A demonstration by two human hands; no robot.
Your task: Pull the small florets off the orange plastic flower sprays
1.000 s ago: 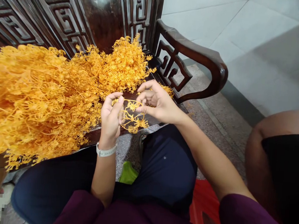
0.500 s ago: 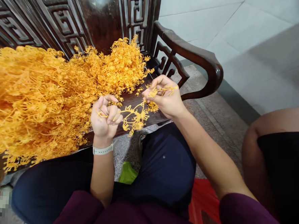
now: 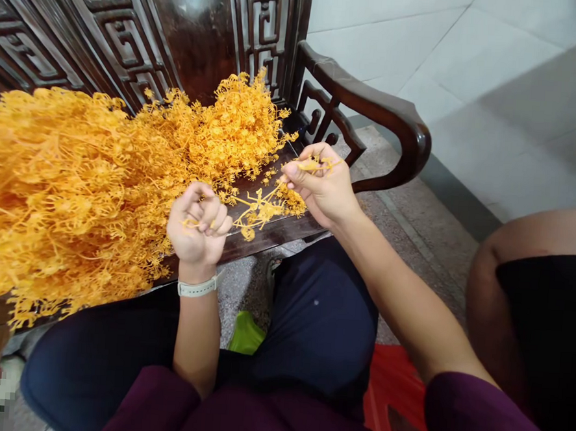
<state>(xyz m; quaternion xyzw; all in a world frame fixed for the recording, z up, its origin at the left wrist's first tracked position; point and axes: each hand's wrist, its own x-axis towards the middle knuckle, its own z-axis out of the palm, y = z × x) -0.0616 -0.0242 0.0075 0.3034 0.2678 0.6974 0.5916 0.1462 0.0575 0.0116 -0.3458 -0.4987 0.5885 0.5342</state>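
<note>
My left hand (image 3: 198,228), with a pale watch strap (image 3: 197,288) at the wrist, is closed around the stem of a yellow artificial flower sprig (image 3: 260,212). The sprig's thin branches and spidery heads spread between my two hands, over the front of the bench seat. My right hand (image 3: 326,186) pinches a yellow strand between thumb and fingertips, and a bit of it (image 3: 315,165) lies across the fingers. That strand seems to run down to the same sprig. A large heap of similar yellow sprigs (image 3: 89,184) fills the bench to the left and behind my hands.
The dark carved wooden bench has a curved armrest (image 3: 373,102) at the right and a seat edge (image 3: 294,230) close to my knees. Another person's bare leg (image 3: 488,286) is at the far right. Green (image 3: 246,333) and red (image 3: 392,384) items show below.
My right hand has shifted slightly right and my left hand slightly left. Between them the sprig is drawn out and its heads sit higher and turned.
</note>
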